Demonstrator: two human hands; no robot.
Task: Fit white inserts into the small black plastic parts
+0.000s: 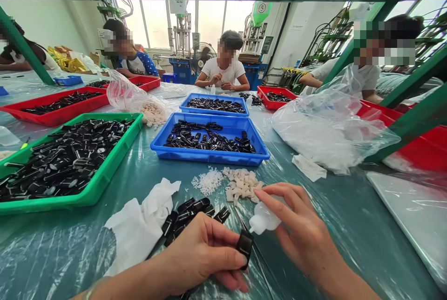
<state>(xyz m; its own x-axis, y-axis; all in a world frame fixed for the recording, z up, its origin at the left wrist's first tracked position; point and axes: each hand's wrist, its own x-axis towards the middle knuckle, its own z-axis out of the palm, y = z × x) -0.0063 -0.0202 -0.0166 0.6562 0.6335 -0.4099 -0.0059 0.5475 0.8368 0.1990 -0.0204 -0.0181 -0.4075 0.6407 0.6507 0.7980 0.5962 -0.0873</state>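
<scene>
Between the thumb and fingers of my left hand [206,253] is a small black plastic part [245,246], shiny and held upright. My right hand [300,225] grips a small white squeeze bottle [264,218], tilted so that its nozzle points down at the top of the black part. Whether the nozzle touches the part I cannot tell. A pile of similar black parts [188,214] lies just beyond my left hand. Thin metal rods or tweezers [258,258] run under the held part. Past my hands are a heap of cream-coloured pieces [242,183] and a heap of small white bits [208,180].
A blue tray [209,156] and a green tray [101,183], both with black parts, stand ahead and left. Crumpled white cloth [134,230] lies at left. A large clear plastic bag [335,128] sits at right, near green frame bars [415,118]. Several people work around the table.
</scene>
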